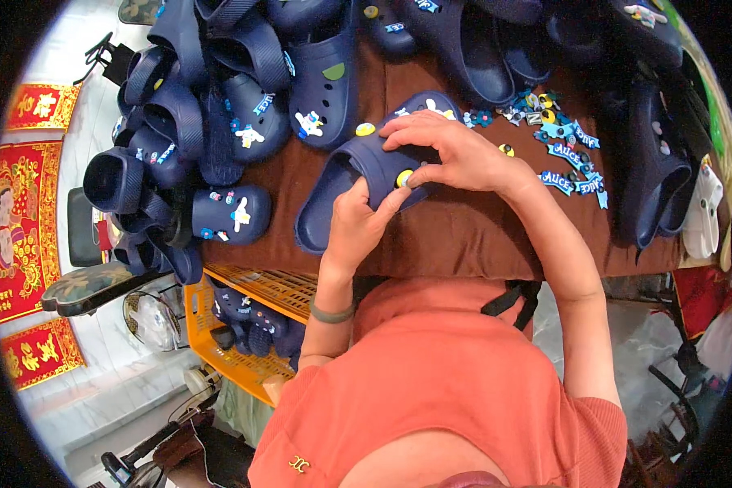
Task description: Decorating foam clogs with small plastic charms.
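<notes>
A navy foam clog (313, 213) lies on the brown cloth at the table's near edge, its heel towards me. My left hand (359, 224) grips the clog near its opening, with the fingers partly hidden inside and the thumb by a round yellow charm (403, 178) on its side. From the right, my right hand (455, 150) curls over the clog's upper, the thumb close to the same charm. White and blue charms show on the toe (435, 104) beyond the hand. Another yellow charm (365, 129) sits just left of the right fingertips.
Piled navy clogs (171, 122) fill the table's left side, with more along the back and right. Loose blue-and-white charms (573, 154) lie in a heap right of my hands. A yellow plastic crate (248, 370) holding clogs stands below the table at left.
</notes>
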`<state>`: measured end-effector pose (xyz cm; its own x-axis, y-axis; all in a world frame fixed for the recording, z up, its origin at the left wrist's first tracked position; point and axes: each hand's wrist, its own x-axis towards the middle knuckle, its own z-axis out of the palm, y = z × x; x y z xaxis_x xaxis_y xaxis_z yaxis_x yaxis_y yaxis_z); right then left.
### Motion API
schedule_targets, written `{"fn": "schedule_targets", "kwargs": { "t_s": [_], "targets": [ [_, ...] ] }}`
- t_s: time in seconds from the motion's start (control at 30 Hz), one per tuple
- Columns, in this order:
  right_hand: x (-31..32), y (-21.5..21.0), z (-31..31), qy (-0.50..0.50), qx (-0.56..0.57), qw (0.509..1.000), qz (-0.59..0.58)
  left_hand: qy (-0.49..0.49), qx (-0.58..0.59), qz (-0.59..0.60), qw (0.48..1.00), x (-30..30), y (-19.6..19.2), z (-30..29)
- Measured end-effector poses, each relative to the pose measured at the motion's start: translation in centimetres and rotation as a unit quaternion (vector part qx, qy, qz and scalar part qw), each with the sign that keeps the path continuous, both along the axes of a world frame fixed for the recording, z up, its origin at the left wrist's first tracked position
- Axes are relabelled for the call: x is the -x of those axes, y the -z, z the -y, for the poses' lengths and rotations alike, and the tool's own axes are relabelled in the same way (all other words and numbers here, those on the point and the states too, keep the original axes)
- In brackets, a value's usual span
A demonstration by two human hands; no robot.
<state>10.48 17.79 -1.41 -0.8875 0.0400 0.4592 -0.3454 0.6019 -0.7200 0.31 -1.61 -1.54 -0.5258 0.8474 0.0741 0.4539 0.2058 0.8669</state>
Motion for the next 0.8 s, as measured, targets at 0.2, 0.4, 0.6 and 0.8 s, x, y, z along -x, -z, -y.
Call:
{"fn": "schedule_targets", "kwargs": {
  "t_s": [0.2, 0.4, 0.6, 0.8],
  "targets": [
    [0.2, 0.4, 1.2, 0.038, -0.068, 0.993, -0.087, 0.003, -0.007, 0.004, 1.0, -0.2, -0.8, -0.3],
    [-0.1, -0.2, 2.0, 0.117, -0.14, 0.98, -0.076, -0.01, -0.008, 0.017, 1.0, 0.1, -1.0, -0.4],
    [-0.6, -0.7, 1.0, 0.038, -0.126, 0.99, -0.053, 0.013, -0.034, 0.0, 0.999, 0.6, 0.2, 0.0],
    [-1.4, -1.0, 2.1, 0.071, -0.116, 0.99, -0.03, 0.01, -0.035, 0.002, 0.999, 0.6, 0.2, 0.0]
  ]
}}
